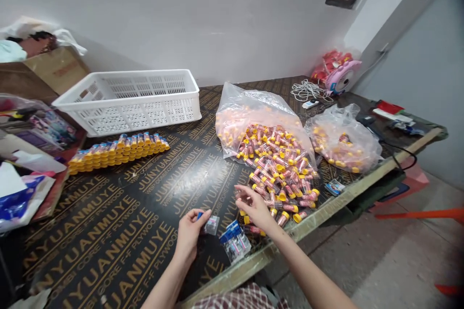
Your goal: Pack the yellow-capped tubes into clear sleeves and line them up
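Observation:
My left hand point(189, 232) pinches a small clear packet with a blue top point(211, 225) between thumb and fingers, just above the dark plywood table point(152, 212). My right hand point(256, 208) is at the near left edge of a heap of small clear tubes with yellow caps and pinkish contents point(279, 164). Its fingers are curved and apart, and I see nothing between them. Between my wrists lies a small stack of similar blue-topped packets point(235, 241). The heap spills from the mouth of a large clear plastic bag point(253, 101).
Yellow-capped tubes stand in stacked rows point(119, 150) before a white plastic basket point(137, 101). A second bag of tubes point(342, 142) lies right, near another small packet point(334, 187). A pink fan point(342, 78) and white cable point(308, 91) are behind. Cardboard box point(58, 70) at left.

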`<action>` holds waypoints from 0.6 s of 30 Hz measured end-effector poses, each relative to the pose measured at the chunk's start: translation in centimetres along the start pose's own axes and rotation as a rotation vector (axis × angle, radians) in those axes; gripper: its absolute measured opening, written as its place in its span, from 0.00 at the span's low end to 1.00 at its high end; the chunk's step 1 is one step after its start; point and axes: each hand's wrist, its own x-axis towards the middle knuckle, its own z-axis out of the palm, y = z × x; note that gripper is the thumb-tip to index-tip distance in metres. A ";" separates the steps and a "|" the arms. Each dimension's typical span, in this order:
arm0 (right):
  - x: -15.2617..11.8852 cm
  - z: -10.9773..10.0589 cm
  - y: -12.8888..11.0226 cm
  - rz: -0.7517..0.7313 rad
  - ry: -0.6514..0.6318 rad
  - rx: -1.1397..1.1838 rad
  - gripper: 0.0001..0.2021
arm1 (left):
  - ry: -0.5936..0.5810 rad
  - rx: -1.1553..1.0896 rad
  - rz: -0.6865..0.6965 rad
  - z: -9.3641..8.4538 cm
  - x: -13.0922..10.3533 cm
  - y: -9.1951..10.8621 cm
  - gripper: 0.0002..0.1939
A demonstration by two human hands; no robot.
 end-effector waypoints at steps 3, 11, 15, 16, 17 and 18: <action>1.8 -0.6 0.4 0.050 0.036 -0.119 0.17 | -0.058 -0.126 -0.113 -0.7 0.0 0.7 0.18; 15.8 -6.7 4.6 0.219 0.069 -0.466 0.15 | -0.128 -0.218 -0.264 -1.2 -0.9 0.9 0.10; 18.1 -6.2 5.5 0.205 0.029 -0.509 0.16 | -0.094 -0.240 -0.269 -1.2 -0.4 0.5 0.10; 18.0 -5.8 5.7 0.197 0.036 -0.505 0.16 | -0.086 -0.240 -0.259 -1.2 -0.2 0.4 0.11; 17.6 -5.5 5.9 0.188 0.051 -0.494 0.16 | -0.086 -0.239 -0.251 -1.2 -0.1 0.3 0.12; 17.1 -5.4 6.2 0.180 0.075 -0.476 0.16 | -0.089 -0.234 -0.247 -1.1 0.0 0.2 0.13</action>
